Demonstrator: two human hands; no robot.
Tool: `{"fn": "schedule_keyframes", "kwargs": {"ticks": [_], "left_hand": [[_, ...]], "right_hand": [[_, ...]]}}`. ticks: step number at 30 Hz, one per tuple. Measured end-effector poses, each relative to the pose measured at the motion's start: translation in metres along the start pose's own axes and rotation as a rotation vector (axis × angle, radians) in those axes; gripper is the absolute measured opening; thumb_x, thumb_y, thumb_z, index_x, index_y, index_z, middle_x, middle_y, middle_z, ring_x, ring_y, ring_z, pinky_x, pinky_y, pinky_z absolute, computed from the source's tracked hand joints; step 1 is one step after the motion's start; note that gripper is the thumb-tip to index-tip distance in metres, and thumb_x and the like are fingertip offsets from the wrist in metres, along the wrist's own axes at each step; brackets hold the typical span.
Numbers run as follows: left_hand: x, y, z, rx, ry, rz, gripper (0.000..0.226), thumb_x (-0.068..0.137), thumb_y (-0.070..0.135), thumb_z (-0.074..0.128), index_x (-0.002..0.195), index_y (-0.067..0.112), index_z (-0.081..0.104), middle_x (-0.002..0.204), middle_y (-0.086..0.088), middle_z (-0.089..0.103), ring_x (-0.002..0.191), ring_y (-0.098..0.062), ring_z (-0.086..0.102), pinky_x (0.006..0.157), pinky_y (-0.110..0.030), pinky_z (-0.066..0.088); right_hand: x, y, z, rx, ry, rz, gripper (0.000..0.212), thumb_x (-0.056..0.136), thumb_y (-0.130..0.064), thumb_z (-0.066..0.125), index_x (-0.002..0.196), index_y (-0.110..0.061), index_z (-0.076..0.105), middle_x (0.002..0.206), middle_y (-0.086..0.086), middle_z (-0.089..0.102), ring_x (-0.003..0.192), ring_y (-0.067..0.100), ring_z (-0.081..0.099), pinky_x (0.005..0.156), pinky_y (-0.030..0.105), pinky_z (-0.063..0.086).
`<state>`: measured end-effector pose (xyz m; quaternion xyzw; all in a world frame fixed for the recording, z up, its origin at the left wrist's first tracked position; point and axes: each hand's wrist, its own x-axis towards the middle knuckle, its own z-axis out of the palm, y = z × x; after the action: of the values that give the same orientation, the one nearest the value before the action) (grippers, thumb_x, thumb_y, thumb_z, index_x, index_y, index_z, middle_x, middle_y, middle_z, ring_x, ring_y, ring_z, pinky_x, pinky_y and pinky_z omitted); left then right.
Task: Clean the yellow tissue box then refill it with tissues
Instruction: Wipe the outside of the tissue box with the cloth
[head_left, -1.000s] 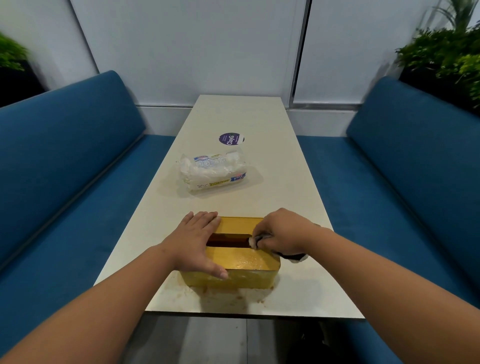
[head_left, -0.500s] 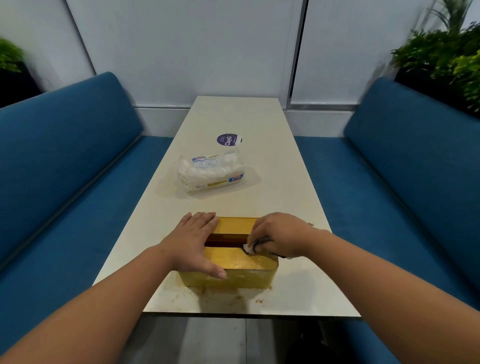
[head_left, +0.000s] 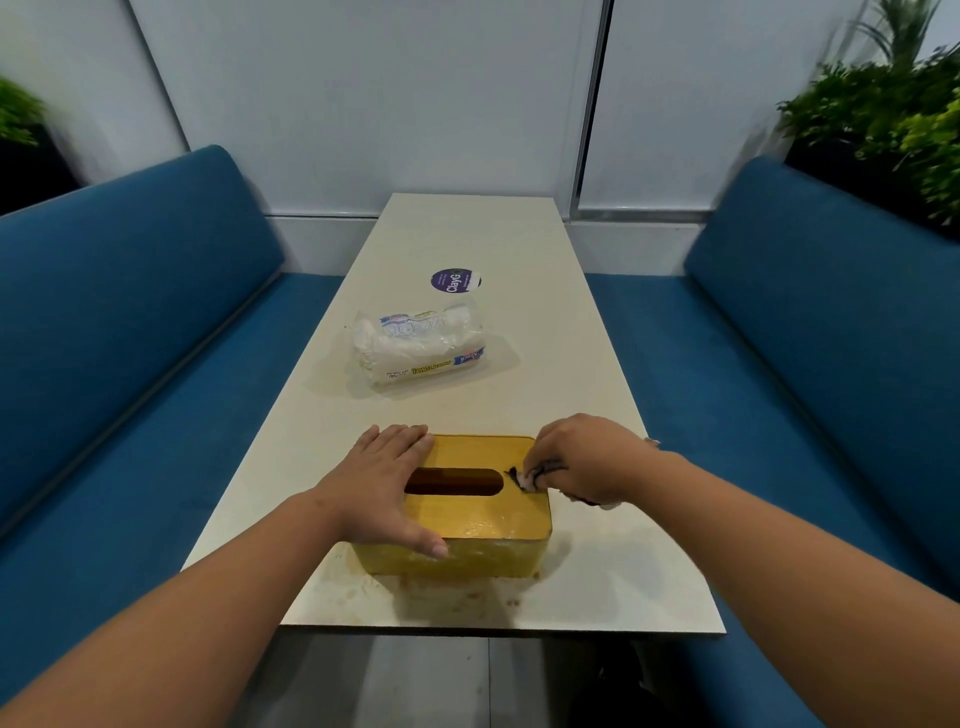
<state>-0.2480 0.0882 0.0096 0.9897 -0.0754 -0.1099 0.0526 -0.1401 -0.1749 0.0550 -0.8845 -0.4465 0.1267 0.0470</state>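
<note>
The yellow tissue box (head_left: 475, 512) stands near the front edge of the white table (head_left: 576, 364), its dark oval slot facing up. My left hand (head_left: 379, 486) lies flat over the box's left end, fingers spread, thumb hanging down the front side. My right hand (head_left: 582, 457) pinches a crumpled white wipe with dark marks (head_left: 530, 478) against the lid just right of the slot. A clear plastic pack of white tissues (head_left: 418, 345) lies farther back on the table, left of centre.
A round purple sticker (head_left: 455, 280) sits beyond the tissue pack. Brownish smears and crumbs (head_left: 457, 592) mark the table in front of the box. Blue benches (head_left: 130, 364) run along both sides. Potted plants (head_left: 893, 119) stand behind the right bench.
My right hand with the wipe has slid to the right, off the slot's end toward the box's right edge. The left hand stays pressed on the box.
</note>
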Motion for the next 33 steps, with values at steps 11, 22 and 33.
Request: {"fn": "schedule_keyframes", "kwargs": {"ticks": [11,22,33], "left_hand": [[-0.001,0.001,-0.001,-0.012,-0.009,-0.007,0.147,0.038,0.107,0.023,0.156,0.024,-0.003,0.163,0.004,-0.009,0.149,-0.017,-0.010,0.118,-0.040,-0.014],[0.001,0.000,0.000,0.007,-0.005,0.000,0.149,0.036,0.108,0.020,0.156,0.023,-0.002,0.164,0.003,-0.008,0.150,-0.018,-0.009,0.120,-0.042,-0.011],[0.000,0.001,-0.001,0.023,0.002,0.005,0.150,0.035,0.107,0.018,0.156,0.021,-0.002,0.164,0.002,-0.007,0.150,-0.018,-0.009,0.119,-0.040,-0.013]], "right_hand": [[-0.015,0.006,-0.009,0.076,0.106,0.129,0.023,0.093,-0.039,0.058,0.111,-0.032,0.070,0.104,-0.010,0.064,0.095,0.012,0.057,0.082,0.031,0.050],[-0.039,-0.017,0.011,0.180,0.032,0.036,0.021,0.090,-0.032,0.060,0.106,-0.033,0.074,0.099,-0.014,0.064,0.087,0.005,0.054,0.078,0.025,0.047],[-0.035,-0.032,0.014,0.111,0.071,0.133,0.022,0.091,-0.037,0.057,0.106,-0.035,0.073,0.100,-0.010,0.067,0.090,0.012,0.057,0.077,0.033,0.052]]}}
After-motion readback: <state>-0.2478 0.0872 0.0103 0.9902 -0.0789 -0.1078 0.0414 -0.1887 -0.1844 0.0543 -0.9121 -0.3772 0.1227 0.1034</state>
